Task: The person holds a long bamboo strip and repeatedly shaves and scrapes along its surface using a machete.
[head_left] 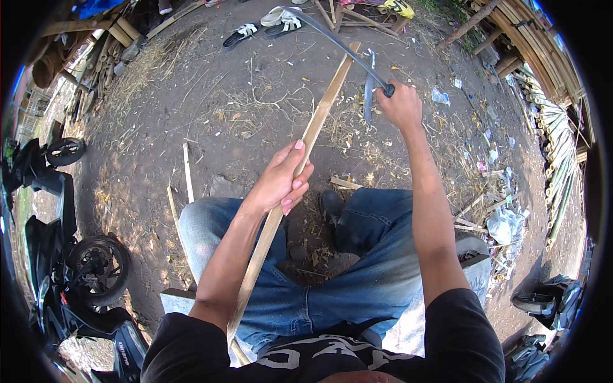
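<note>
My left hand (281, 180) grips a long, flat bamboo strip (319, 121) near its middle. The strip runs from beside my left hip up and away over the dirt ground. My right hand (401, 105) is raised beyond the strip and closed on the handle of a long curved blade (332, 35). The blade arcs up and left, crossing over the far end of the strip. A second shorter knife (369, 89) lies on the ground just left of my right hand. I sit with my knees in blue jeans spread apart.
Motorbikes (83, 268) stand at the left. Sandals (255, 29) lie on the dirt at the top. Bamboo poles (549, 57) are stacked along the right. Loose bamboo splinters (187, 172) and plastic litter (504, 223) are scattered around my legs.
</note>
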Tool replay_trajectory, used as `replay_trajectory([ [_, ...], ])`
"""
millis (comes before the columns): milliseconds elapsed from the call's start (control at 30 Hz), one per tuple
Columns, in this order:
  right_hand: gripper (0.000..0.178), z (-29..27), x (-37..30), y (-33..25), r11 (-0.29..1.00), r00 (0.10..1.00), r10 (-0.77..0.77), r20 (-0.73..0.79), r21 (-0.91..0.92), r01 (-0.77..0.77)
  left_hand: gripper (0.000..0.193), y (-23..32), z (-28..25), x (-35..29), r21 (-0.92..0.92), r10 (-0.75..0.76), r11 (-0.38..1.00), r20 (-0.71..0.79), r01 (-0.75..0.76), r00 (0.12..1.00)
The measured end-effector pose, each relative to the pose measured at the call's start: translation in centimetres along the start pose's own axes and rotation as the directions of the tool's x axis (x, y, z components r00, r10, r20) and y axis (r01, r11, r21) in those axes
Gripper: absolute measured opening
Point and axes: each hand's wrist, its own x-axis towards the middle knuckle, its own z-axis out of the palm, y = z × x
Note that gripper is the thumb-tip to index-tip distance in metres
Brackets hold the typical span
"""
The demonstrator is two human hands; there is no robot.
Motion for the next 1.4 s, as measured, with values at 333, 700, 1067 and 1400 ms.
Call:
replay_trajectory([
  [333,0.045,0.7,-0.4,2.9,0.949,0.965,0.239,-0.105,0.236,-0.209,0.044,1.2,-2.5,1.2,0.28,0.187,0.954,-0.269,-0.109,0.945],
  [700,0.026,-0.5,-13.8,-9.7,0.798,0.939,-0.33,0.1,0.561,0.221,0.041,1.3,-3.8,1.9,0.202,0.204,0.968,-0.292,-0.149,0.934],
  [1067,0.038,2.6,-16.8,-10.7,0.595,0.641,-0.768,0.007,0.381,0.708,0.04,0.4,-5.1,2.6,-0.067,0.265,0.951,-0.333,-0.303,0.905],
  [1400,0.041,2.9,-15.8,-10.3,0.576,0.603,-0.798,-0.012,0.279,0.768,0.038,-0.1,-5.1,3.0,-0.115,0.286,0.935,-0.313,-0.335,0.906],
])
